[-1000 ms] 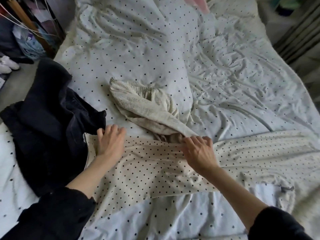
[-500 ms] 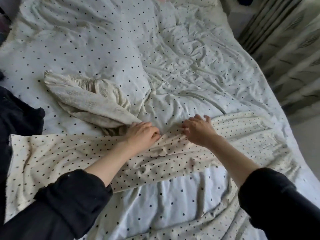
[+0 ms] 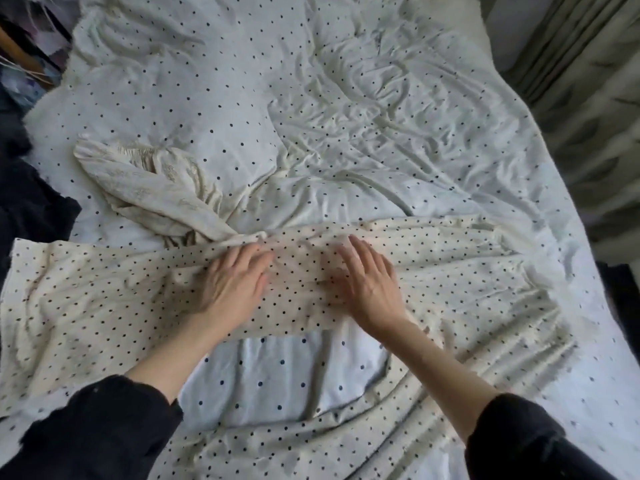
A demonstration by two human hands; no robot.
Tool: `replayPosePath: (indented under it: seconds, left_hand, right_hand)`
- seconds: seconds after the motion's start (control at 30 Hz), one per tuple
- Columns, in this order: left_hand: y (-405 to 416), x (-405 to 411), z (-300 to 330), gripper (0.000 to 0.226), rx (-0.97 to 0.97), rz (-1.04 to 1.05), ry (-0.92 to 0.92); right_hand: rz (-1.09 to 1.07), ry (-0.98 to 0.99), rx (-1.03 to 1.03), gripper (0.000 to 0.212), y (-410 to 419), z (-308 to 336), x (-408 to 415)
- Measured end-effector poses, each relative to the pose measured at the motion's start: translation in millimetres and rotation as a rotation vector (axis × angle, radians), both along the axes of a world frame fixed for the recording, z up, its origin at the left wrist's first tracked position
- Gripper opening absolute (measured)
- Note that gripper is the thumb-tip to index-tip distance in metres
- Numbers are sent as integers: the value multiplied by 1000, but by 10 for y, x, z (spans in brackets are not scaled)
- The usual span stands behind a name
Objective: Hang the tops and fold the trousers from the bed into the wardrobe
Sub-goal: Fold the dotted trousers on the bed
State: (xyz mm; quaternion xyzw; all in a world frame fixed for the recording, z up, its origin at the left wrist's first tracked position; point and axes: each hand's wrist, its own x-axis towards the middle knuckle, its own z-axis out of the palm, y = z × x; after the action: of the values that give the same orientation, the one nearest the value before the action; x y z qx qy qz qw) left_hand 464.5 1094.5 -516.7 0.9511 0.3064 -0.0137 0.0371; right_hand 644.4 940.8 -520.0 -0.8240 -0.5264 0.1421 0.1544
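Note:
Cream trousers with small black dots (image 3: 104, 299) lie spread across the near part of the bed, one leg running left to right and the other curving along the front edge. My left hand (image 3: 235, 285) presses flat on the upper leg near its middle, fingers straight. My right hand (image 3: 370, 282) rests flat on the same leg just to the right, fingers straight and blurred by motion. A crumpled cream garment with a faint print (image 3: 152, 188) lies just beyond the trousers, touching their far edge.
A white dotted duvet (image 3: 311, 98) covers the bed. A dark garment (image 3: 31, 206) lies at the left edge. Patterned curtains (image 3: 588, 116) hang on the right. Clutter fills the top left corner beside the bed.
Both hands went from curled at the far edge of the trouser leg to flat on its middle, nearer me. The view has swung slightly left.

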Motion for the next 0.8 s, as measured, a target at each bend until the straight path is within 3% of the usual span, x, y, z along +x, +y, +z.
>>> replayPosePath:
  seconds: [0.13, 0.27, 0.47, 0.6, 0.7, 0.8]
  left_hand:
    - [-207, 168, 8, 47, -55, 248, 49]
    - [-861, 265, -38, 49, -84, 106, -119]
    - [-1891, 432, -133, 63, -99, -104, -262]
    - [-2509, 538, -238, 43, -141, -231, -323]
    - [-2821, 666, -305, 30, -208, -281, -309]
    - [-3057, 863, -425, 20, -256, -313, -270]
  right_hand:
    - [-19, 21, -97, 53, -663, -242, 177]
    - [-54, 9, -199, 68, -1263, -304, 223]
    - [-160, -100, -244, 54, -2131, -425, 370]
    - [-206, -191, -166, 50, -2548, -415, 565]
    - [-300, -188, -142, 70, -2732, -385, 831]
    - [-312, -200, -211, 77, -2842, -386, 1184]
